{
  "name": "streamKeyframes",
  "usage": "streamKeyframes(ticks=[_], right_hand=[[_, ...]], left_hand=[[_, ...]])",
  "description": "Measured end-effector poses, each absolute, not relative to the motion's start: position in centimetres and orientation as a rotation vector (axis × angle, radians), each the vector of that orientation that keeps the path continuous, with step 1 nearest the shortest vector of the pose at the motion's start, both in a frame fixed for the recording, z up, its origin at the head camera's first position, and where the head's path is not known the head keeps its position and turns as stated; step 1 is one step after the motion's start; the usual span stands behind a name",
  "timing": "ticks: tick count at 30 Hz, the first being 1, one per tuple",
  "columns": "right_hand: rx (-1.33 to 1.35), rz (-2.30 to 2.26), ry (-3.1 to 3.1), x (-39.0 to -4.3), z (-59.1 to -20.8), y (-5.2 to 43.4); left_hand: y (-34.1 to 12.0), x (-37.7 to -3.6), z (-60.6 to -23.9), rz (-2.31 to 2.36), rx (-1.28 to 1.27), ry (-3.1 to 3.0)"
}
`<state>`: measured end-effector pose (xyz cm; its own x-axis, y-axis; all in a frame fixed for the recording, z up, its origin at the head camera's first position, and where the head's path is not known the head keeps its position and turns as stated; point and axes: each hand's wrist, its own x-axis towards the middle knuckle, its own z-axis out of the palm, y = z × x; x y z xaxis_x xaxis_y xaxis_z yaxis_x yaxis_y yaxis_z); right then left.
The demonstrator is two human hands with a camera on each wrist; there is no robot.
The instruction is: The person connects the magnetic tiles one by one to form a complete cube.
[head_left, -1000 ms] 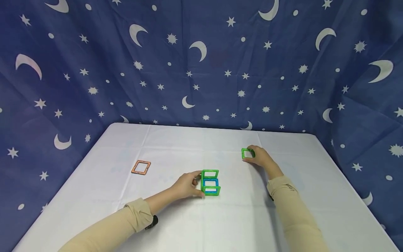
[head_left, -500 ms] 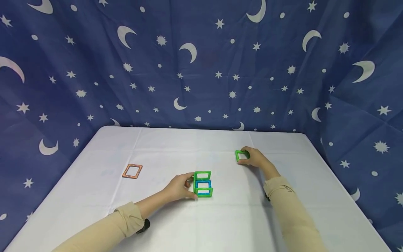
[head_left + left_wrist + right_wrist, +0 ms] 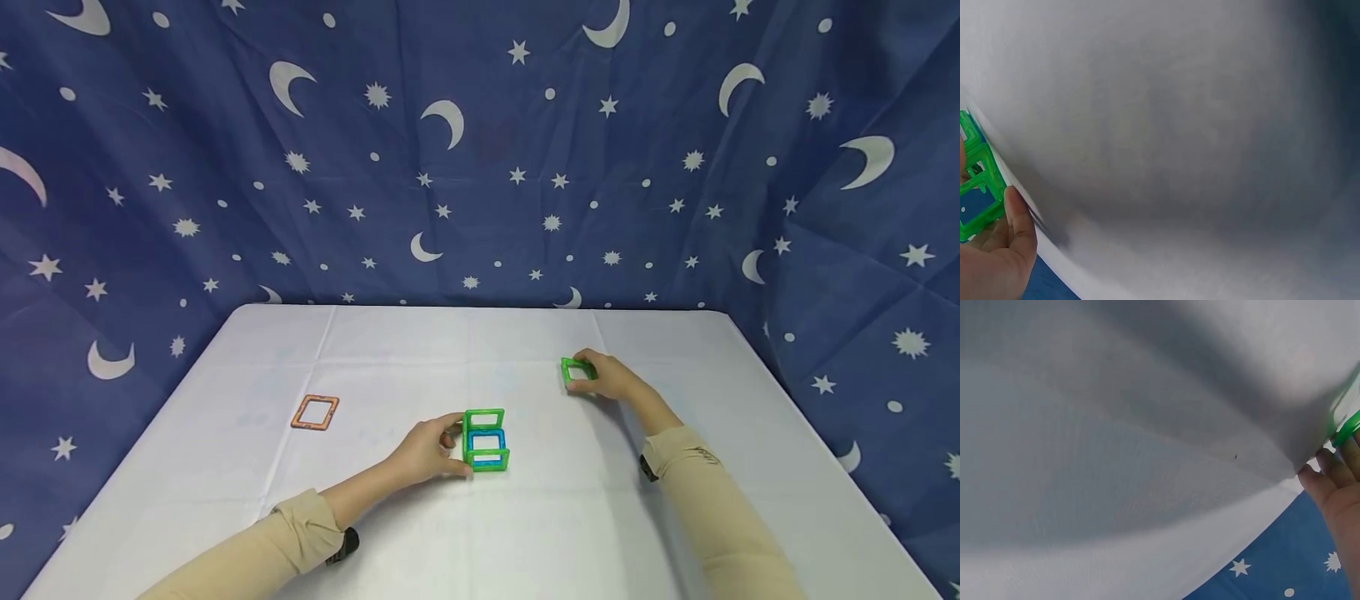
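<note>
Near the middle of the table, green square magnetic frame tiles (image 3: 484, 418) stand upright around a blue square tile (image 3: 487, 441) lying between them. My left hand (image 3: 425, 451) grips this small structure from its left side, thumb near the front corner and fingers at the back. The left wrist view shows its green frames (image 3: 982, 169) between thumb and fingers. Farther back to the right, my right hand (image 3: 607, 377) pinches a single green square tile (image 3: 567, 372) by its right part. Only a sliver of that green tile (image 3: 1349, 429) shows in the right wrist view.
An orange square tile (image 3: 315, 412) lies flat on the white-covered table (image 3: 390, 350), left of the structure. A blue curtain (image 3: 495, 150) with moons and stars hangs behind and along both sides of the table.
The head view has shifted slightly, moving the whole scene a little left in the picture. Both hands keep their hold on the green structure and the single green tile.
</note>
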<state>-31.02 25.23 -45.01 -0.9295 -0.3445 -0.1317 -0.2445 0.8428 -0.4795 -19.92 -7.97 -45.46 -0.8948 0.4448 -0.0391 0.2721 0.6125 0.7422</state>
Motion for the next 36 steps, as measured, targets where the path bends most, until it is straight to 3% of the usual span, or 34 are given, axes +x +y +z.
streamKeyframes(ticks=[36], right_hand=[[-0.888,-0.616,2.836,-26.3,-43.1,22.2]], left_hand=[[-7.7,-19.9,-44.9,1.123,0.552,2.634]])
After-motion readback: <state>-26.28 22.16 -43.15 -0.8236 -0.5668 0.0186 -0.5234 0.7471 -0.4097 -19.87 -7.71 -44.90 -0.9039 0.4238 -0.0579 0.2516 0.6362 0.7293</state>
